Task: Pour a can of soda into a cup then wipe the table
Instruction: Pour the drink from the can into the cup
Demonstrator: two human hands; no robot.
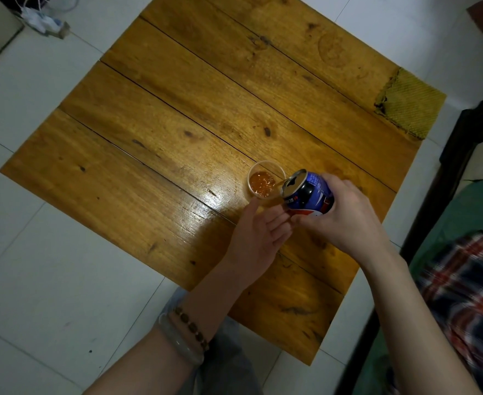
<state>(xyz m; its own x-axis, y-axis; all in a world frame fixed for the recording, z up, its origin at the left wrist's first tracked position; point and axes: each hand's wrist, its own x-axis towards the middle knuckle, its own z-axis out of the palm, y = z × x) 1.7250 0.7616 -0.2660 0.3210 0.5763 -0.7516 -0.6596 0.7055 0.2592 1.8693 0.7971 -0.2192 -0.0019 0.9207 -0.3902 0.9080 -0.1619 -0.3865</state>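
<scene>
Under my head camera a pale tiled floor [34, 252] fills the edges of the view, and a square wooden table [177, 124] of broad varnished planks sits turned at an angle on it. Along my right side runs a dark frame with a green cover [462, 212] and a plaid cloth [468, 295] lying on it. A yellow woven cloth [408, 104] lies on the table's far right corner, well apart from my hands. A white power strip [39, 19] with cords lies on the floor at the far left. Nothing stands between the cloth and the cup.

My left forearm comes up from the bottom of the view with two bracelets [183, 334] at the wrist. My left hand [256, 238] lies over the table's near part, palm turned up and to the right, fingers loose and holding nothing. Its index finger reaches to the near wall of the cup; I cannot tell if it touches. My right arm comes in from the lower right, and my right hand [345, 215] wraps its fingers round the base end of the blue can [310, 195].

That can is tipped nearly onto its side, its long axis running left to right, its opened top facing left toward the cup, just beside the rim. A thin brown stream runs from its mouth. The clear cup [266, 179] stands upright on the table, right of centre, with bubbly amber soda in its bottom.
</scene>
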